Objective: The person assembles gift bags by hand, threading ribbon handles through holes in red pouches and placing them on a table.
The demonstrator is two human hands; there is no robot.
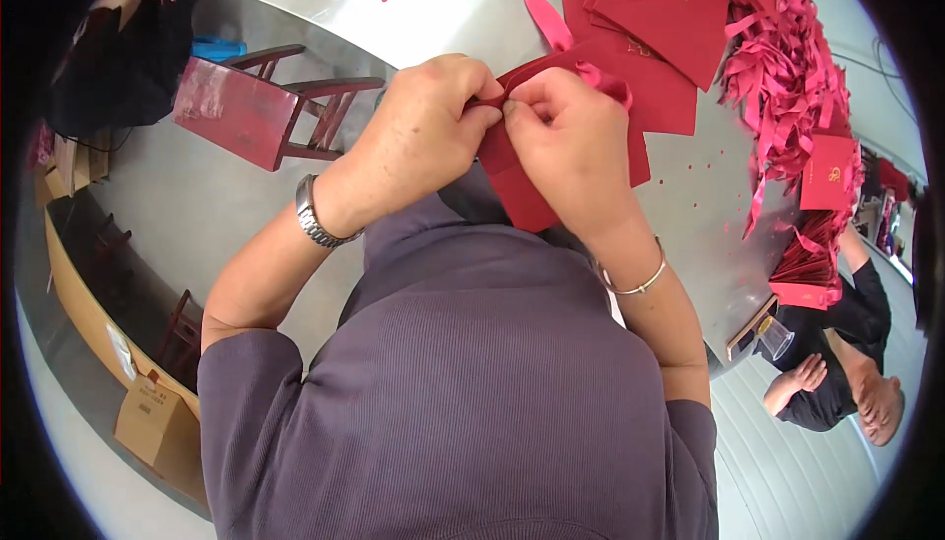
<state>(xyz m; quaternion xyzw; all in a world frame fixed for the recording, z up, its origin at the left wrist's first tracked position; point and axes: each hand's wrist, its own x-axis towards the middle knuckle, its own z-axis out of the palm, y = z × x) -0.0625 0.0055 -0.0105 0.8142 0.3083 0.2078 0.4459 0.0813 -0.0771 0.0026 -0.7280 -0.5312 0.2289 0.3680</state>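
Dark red wood stands out at left, a chair point(228, 114) on the grey floor. Next I see the person's left hand point(423, 131) pinching the top edge of a red paper piece point(524, 195) held over the edge of the metal table point(433, 23). Close beside it, the right hand point(576, 141) pinches that edge too, thumb against finger. Further right lie gold-marked red papers point(660, 8), then heaped pink ribbons point(787, 87).

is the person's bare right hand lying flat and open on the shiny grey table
No, the bare right hand is curled, its thumb and forefinger pinched together at the dark red paper piece.
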